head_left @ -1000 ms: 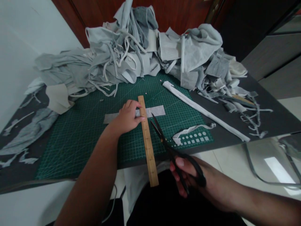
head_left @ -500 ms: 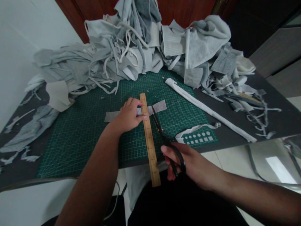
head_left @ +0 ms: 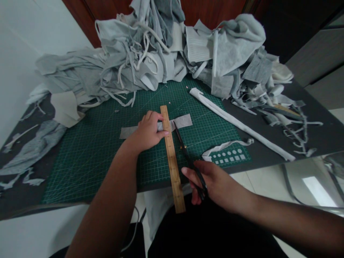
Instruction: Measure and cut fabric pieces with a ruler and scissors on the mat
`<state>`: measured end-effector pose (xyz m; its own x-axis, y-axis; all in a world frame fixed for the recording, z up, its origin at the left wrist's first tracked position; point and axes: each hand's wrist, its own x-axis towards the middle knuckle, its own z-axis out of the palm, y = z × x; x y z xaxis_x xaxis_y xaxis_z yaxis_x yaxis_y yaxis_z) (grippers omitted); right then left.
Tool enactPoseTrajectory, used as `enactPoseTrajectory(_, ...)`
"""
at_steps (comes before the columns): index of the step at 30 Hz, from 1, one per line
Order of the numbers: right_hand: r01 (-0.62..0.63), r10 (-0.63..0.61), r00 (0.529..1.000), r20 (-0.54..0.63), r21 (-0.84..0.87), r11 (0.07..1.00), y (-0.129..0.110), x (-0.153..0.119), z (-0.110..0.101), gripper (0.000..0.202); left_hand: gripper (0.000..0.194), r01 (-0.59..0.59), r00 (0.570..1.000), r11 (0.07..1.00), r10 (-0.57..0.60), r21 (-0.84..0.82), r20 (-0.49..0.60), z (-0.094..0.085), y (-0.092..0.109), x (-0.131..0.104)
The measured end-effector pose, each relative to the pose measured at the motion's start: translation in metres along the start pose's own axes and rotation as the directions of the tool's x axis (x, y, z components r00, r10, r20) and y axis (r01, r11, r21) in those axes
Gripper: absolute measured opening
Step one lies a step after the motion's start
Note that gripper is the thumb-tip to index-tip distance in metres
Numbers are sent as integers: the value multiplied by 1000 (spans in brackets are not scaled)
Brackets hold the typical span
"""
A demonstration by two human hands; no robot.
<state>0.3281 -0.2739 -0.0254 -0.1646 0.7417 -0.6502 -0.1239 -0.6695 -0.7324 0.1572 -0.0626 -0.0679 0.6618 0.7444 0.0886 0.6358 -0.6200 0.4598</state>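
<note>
Left hand (head_left: 149,129) pinches ruler (head_left: 172,161) over cloth strip (head_left: 185,121), flat on green mat (head_left: 86,154). Right hand (head_left: 215,181) clamped on scissors (head_left: 189,160), tips at strip. Strip looks light, soft, floppy; best pinned beside ruler. Ruler likely stiff; grip edges.

Single head-worn view, facing forward and down, close above both hands (head_left: 150,128) and cutting mat (head_left: 87,150)
</note>
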Motion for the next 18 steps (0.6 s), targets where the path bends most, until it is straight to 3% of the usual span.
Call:
enactPoseTrajectory(9,-6,7,999,-41,17,1000,-15,6,0,64,46,1,1000,1000,-1,12,2,-1,2,0)
enactPoseTrajectory(18,27,-27,998,-60,1,1000,-8,12,-6,55,45,48,999,998,-49,44,22,-2,7,1)
